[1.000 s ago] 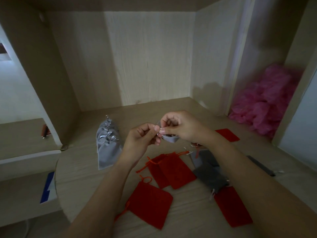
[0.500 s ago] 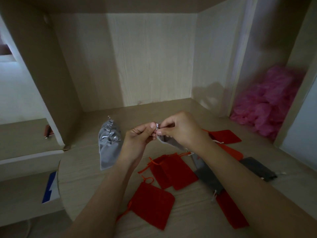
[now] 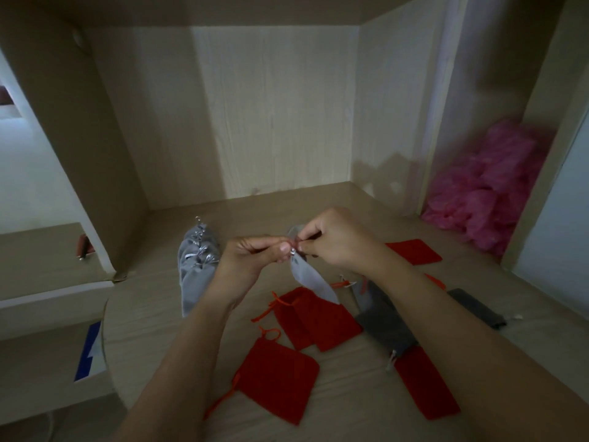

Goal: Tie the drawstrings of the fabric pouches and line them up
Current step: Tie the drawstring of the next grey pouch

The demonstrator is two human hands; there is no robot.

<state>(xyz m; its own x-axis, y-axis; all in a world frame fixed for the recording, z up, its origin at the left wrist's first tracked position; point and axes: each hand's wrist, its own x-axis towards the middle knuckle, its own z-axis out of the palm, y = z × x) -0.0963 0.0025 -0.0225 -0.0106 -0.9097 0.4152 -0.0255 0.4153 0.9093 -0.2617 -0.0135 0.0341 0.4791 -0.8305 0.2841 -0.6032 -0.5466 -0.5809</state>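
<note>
A dim alcove of pale wood-grain panels (image 3: pixel 280 116) enclosed a light wooden surface (image 3: pixel 153 301). A side compartment at right held crumpled pink material (image 3: pixel 484 199). A lower shelf (image 3: pixel 38 250) sat left, beside a white wall (image 3: pixel 32 173).

The left hand (image 3: pixel 251 260) and the right hand (image 3: pixel 338 247) are meeting in mid-air, fingers (image 3: pixel 280 248) curling inward. Both are pinching the neck of the grey pouch (image 3: pixel 310 279) between thumb and fingertips.

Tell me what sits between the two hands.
In the head view, the gathered neck of a light grey pouch, pinched by the left hand and right hand; its body hangs below them.
</note>
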